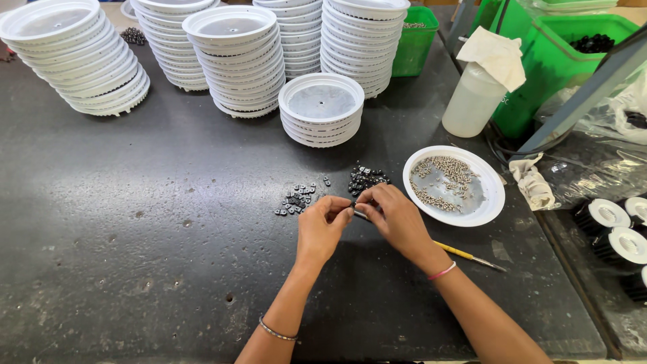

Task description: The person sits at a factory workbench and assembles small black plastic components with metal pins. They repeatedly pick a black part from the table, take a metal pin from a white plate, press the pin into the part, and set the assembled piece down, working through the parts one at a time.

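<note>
White lid stacks [242, 61], green bins [573, 54], plastic bottle [472, 101].

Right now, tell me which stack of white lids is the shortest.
The stack of white lids standing alone at the front, nearest the hands and just left of the white dish of small metal parts. It is only a few lids high; the stacks behind it rise far taller.

A single camera sits on the person's head and looks steeply down and forward over the dark worktop [135, 222]. Both forearms enter from the bottom edge, and the left hand [322, 226] and right hand [397, 216] meet just below the middle of the frame, quite near the lens. The far side of the worktop, with stacks of lids [242, 57] and green bins [414, 40], runs along the top edge. The wide lens bends the edges.
</note>
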The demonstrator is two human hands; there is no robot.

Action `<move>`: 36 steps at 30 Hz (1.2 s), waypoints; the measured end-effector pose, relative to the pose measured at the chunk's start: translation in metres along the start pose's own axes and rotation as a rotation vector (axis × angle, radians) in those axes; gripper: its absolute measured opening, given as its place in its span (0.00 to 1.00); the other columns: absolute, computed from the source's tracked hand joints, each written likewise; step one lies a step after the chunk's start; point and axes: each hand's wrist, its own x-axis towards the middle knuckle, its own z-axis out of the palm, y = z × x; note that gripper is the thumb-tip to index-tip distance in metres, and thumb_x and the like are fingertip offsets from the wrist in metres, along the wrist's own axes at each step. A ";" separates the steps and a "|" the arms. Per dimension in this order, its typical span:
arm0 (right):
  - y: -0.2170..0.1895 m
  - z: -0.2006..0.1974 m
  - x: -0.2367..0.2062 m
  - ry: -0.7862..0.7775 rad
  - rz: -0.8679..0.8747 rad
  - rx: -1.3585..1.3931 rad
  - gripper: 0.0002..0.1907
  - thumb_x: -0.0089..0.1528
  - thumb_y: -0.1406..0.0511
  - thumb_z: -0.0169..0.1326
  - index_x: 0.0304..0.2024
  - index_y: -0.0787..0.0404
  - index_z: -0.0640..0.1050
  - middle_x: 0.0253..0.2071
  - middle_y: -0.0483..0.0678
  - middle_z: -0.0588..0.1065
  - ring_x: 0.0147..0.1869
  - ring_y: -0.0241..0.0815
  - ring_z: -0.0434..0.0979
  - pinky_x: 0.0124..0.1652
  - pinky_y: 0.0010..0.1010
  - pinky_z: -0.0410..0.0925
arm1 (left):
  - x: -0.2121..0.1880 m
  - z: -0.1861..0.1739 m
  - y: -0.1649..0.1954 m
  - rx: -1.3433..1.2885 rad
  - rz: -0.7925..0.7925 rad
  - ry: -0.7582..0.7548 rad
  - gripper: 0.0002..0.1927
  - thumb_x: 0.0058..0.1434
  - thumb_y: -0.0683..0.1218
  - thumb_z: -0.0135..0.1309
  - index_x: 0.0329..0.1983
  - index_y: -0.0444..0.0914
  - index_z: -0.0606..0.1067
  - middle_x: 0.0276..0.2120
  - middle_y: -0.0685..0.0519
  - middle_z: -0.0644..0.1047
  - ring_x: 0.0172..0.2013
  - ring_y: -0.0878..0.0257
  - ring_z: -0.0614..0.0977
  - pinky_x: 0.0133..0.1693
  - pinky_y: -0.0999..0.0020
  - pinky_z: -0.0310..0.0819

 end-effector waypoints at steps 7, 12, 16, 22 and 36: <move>-0.002 0.002 0.000 0.005 -0.044 -0.023 0.07 0.62 0.64 0.59 0.38 0.61 0.78 0.35 0.46 0.75 0.38 0.46 0.75 0.36 0.37 0.69 | -0.002 -0.003 0.006 0.018 -0.007 0.010 0.08 0.59 0.40 0.61 0.40 0.33 0.80 0.31 0.52 0.85 0.32 0.69 0.85 0.37 0.73 0.79; 0.001 0.001 0.000 -0.024 0.018 0.041 0.08 0.62 0.63 0.59 0.38 0.62 0.78 0.36 0.47 0.76 0.38 0.45 0.77 0.36 0.34 0.70 | -0.004 -0.004 0.008 0.078 0.082 0.009 0.07 0.59 0.40 0.61 0.40 0.33 0.80 0.31 0.52 0.84 0.32 0.69 0.85 0.38 0.73 0.79; 0.005 0.004 0.000 -0.017 0.151 0.210 0.11 0.62 0.63 0.60 0.43 0.63 0.78 0.37 0.47 0.80 0.39 0.39 0.80 0.41 0.30 0.72 | -0.003 -0.004 0.007 0.052 0.079 -0.018 0.07 0.59 0.40 0.62 0.40 0.34 0.80 0.31 0.53 0.84 0.32 0.69 0.84 0.38 0.73 0.78; 0.014 0.007 -0.002 -0.035 0.199 0.303 0.08 0.63 0.69 0.57 0.44 0.64 0.80 0.39 0.49 0.82 0.42 0.38 0.82 0.43 0.29 0.72 | -0.004 -0.002 0.007 -0.012 0.103 -0.029 0.07 0.60 0.39 0.62 0.41 0.34 0.81 0.30 0.53 0.84 0.32 0.70 0.84 0.38 0.73 0.78; 0.024 0.019 -0.008 0.021 0.199 0.234 0.08 0.60 0.78 0.46 0.40 0.68 0.74 0.37 0.53 0.77 0.41 0.45 0.82 0.43 0.32 0.73 | -0.010 0.006 0.010 0.061 0.239 -0.017 0.06 0.58 0.37 0.61 0.39 0.34 0.80 0.32 0.51 0.84 0.32 0.67 0.86 0.37 0.72 0.79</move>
